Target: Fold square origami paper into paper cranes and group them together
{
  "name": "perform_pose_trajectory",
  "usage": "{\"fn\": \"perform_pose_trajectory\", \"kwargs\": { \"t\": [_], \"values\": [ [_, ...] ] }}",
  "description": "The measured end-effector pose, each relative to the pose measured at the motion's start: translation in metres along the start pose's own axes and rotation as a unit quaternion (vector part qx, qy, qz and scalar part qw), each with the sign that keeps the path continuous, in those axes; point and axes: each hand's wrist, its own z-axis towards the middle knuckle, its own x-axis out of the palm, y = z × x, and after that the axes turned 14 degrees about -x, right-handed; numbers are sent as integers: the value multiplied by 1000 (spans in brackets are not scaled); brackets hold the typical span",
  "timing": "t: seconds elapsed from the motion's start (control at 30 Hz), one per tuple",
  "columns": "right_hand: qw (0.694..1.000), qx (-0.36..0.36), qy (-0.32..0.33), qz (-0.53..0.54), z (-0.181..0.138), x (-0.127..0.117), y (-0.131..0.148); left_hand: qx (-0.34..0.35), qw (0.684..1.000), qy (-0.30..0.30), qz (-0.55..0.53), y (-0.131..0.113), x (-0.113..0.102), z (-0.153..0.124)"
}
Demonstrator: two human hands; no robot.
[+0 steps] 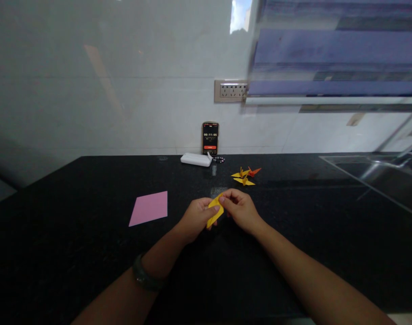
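A partly folded piece of yellow origami paper (215, 214) is held between both hands over the dark countertop. My left hand (196, 218) grips its left side, thumb on top and fingers underneath. At its upper right edge, the thumb and fingers of my right hand (241, 208) pinch the paper. To the left lies a flat pink sheet of paper (150, 208). Beyond my right hand sit folded paper cranes, two yellow ones (244, 181) and an orange one (254, 172), close together.
A phone (210, 137) showing a timer leans upright against the wall. In front of it lies a white power bank (196, 159) with a beaded strap (218, 159). A sink (361, 169) is set into the countertop (90, 194) at right. A wall socket (230, 91) is above.
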Motion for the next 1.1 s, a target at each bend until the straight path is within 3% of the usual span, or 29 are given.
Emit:
{"fn": "perform_pose_trajectory", "kwargs": {
  "t": [0.5, 0.87, 1.1],
  "values": [
    [993, -74, 12, -91, 0, -6, 0, -3, 998, 55, -35, 3, -2, 2],
    [972, -141, 35, -184, 2, -12, -9, -32, 996, 55, -66, 1, -1, 0],
    [942, -199, 54, -264, 2, -14, -2, -40, 996, 57, -46, -1, -1, -1]
  ]
}}
